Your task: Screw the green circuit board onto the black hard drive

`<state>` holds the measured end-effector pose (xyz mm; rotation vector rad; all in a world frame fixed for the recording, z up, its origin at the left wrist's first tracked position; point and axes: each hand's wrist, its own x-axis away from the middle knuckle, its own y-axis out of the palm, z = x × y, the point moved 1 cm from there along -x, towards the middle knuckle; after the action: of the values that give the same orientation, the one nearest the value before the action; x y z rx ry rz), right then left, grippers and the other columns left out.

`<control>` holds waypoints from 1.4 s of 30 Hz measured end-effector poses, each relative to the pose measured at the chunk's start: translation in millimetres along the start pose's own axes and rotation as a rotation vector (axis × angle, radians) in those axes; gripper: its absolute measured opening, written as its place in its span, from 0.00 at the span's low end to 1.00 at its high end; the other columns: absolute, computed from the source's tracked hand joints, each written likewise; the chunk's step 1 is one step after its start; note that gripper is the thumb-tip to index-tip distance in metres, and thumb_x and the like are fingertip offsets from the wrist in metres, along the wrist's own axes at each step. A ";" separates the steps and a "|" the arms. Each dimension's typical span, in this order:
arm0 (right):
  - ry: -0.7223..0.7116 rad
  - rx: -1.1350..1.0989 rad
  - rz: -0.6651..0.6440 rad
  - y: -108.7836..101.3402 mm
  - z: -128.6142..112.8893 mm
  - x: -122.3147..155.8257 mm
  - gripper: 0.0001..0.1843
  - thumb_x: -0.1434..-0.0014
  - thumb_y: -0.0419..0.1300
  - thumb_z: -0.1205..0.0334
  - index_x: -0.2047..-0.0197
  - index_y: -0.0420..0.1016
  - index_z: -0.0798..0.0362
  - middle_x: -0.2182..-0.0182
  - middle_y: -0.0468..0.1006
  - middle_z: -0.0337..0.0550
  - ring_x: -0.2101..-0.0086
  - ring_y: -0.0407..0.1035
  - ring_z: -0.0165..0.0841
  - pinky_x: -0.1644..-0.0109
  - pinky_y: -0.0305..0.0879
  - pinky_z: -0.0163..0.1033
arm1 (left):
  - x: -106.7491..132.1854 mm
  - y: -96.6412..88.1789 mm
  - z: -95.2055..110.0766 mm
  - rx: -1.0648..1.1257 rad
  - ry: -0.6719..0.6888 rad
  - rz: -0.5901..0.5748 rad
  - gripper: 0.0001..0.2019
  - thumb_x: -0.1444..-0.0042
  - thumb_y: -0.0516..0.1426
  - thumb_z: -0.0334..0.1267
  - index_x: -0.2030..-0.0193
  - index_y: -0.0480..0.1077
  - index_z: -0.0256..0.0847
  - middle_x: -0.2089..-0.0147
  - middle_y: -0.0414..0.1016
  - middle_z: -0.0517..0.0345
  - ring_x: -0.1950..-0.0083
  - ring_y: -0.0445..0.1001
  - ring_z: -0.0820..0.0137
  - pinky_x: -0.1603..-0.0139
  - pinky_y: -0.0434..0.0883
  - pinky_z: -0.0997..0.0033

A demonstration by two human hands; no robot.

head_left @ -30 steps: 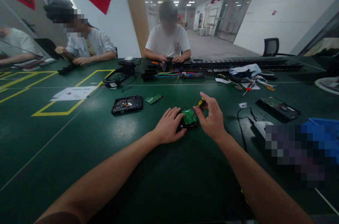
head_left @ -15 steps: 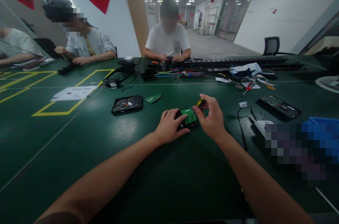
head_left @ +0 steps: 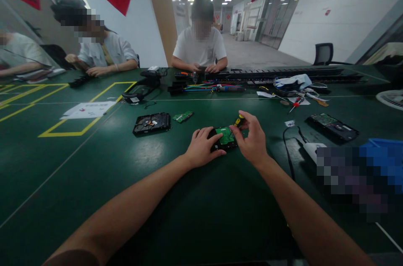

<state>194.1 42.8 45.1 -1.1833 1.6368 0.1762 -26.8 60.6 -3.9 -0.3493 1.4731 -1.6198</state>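
A hard drive with a green circuit board facing up lies on the dark green table in front of me. My left hand rests on its left side, fingers curled over the edge and pressing it down. My right hand pinches a small screwdriver with a yellow and black handle, its tip pointing down at the board's right part.
An opened hard drive and a loose green board lie to the left. Another drive, a red screwdriver and a black cable are at the right. Two people sit across the table among cables and tools.
My left hand has slid a little further onto the drive. The right hand with the screwdriver has shifted slightly up and stays over the board.
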 end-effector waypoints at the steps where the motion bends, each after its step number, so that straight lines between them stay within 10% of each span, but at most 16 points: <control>1: 0.001 -0.004 0.009 0.9 0.8 0.2 0.31 0.31 0.65 0.57 0.28 0.62 0.38 0.42 0.76 0.48 0.57 0.77 0.41 0.54 0.83 0.54 | 0.0 0.7 0.3 0.004 0.000 0.003 0.35 0.36 0.62 0.64 0.27 0.68 0.52 0.24 0.61 0.41 0.24 0.60 0.42 0.27 0.58 0.31; 42: -0.051 0.091 -0.059 2.9 -0.2 1.2 0.35 0.28 0.58 0.63 0.22 0.54 0.42 0.36 0.74 0.54 0.46 0.76 0.48 0.43 0.79 0.60 | 0.2 -2.0 4.0 -0.006 0.091 -0.043 0.27 0.30 0.60 0.54 0.30 0.70 0.46 0.24 0.65 0.46 0.20 0.55 0.43 0.21 0.52 0.31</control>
<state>191.8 43.3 43.0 -1.1467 1.5476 0.0926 -24.9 57.6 -1.1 -0.3164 1.5481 -1.6848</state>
